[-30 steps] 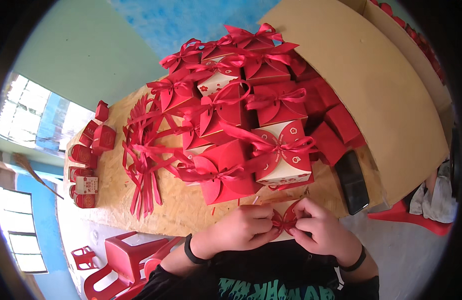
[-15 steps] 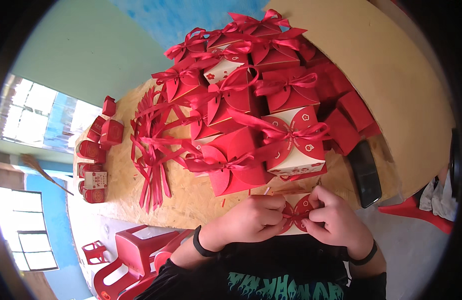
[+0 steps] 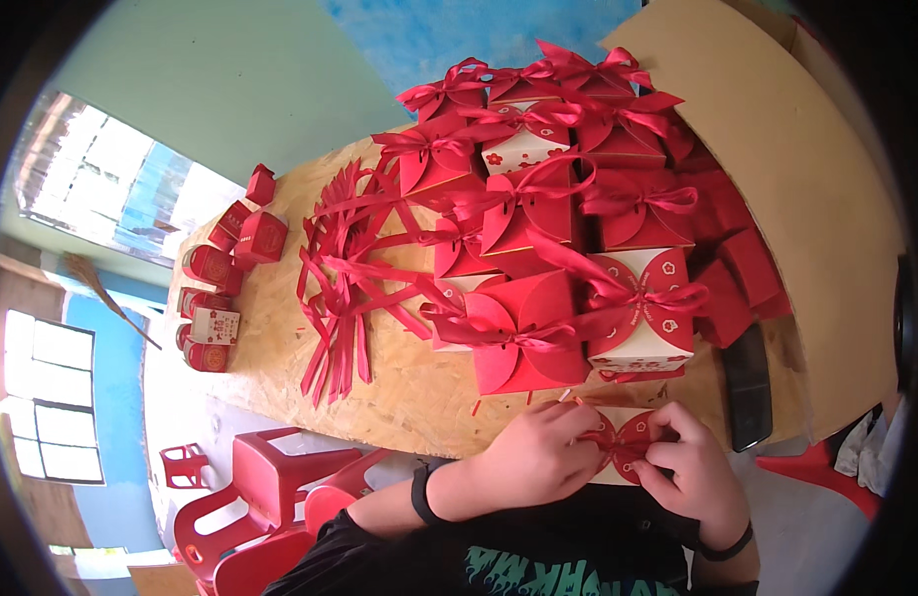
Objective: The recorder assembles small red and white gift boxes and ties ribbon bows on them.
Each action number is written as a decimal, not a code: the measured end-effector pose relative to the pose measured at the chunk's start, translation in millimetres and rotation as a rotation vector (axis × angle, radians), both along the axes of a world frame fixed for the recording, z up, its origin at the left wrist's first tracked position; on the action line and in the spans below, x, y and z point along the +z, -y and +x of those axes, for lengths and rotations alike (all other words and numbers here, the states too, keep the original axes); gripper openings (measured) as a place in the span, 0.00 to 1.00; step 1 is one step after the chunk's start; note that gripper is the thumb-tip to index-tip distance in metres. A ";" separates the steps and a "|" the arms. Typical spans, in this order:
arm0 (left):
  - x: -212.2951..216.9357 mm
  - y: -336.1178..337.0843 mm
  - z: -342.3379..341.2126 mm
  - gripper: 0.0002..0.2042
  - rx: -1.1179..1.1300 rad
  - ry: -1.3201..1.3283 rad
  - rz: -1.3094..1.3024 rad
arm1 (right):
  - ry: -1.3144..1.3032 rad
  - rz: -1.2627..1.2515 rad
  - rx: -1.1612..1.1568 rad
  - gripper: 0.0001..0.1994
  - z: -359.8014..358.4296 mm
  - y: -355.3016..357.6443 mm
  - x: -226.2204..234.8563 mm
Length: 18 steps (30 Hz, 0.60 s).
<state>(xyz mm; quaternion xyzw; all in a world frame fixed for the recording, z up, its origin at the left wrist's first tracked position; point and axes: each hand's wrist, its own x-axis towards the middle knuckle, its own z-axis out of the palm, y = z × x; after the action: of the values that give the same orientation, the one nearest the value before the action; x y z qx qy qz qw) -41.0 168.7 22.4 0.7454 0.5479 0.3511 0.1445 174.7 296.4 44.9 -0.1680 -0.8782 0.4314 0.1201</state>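
Observation:
At the near edge of the wooden table (image 3: 280, 328), my left hand (image 3: 533, 457) and my right hand (image 3: 692, 467) both grip a small red and white gift box (image 3: 623, 442) with petal-shaped top flaps. My fingers press on the flaps from both sides. Right behind it rises a pile of finished red and white gift boxes (image 3: 568, 219) tied with red ribbon bows. A bunch of loose red ribbons (image 3: 345, 288) lies left of the pile.
Small red boxes (image 3: 225, 288) line the table's left end. A black phone (image 3: 749, 382) lies at the right, beside a large brown cardboard sheet (image 3: 806, 169). Red plastic stools (image 3: 265, 497) stand on the floor below left. A broom (image 3: 91, 283) leans at the far left.
My hands stay on the small box, working its flaps; my right fingers have shifted over the top. The view has tilted a little.

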 end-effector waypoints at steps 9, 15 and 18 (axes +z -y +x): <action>2.9 8.0 9.5 0.19 0.104 0.033 -0.017 | 0.028 -0.046 -0.132 0.07 11.7 4.7 -2.2; -18.0 26.5 -3.8 0.17 0.017 0.150 0.046 | -0.049 -0.115 -0.107 0.05 16.0 10.3 -3.6; -28.1 41.0 -10.4 0.16 -0.030 0.237 0.085 | -0.038 -0.224 -0.064 0.05 13.9 21.4 -0.6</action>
<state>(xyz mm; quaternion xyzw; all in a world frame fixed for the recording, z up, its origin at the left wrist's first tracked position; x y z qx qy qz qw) -51.4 127.7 -5.7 0.7123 0.5005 0.4574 0.1814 188.6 275.0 44.2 -0.2001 -0.8162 0.5260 0.1310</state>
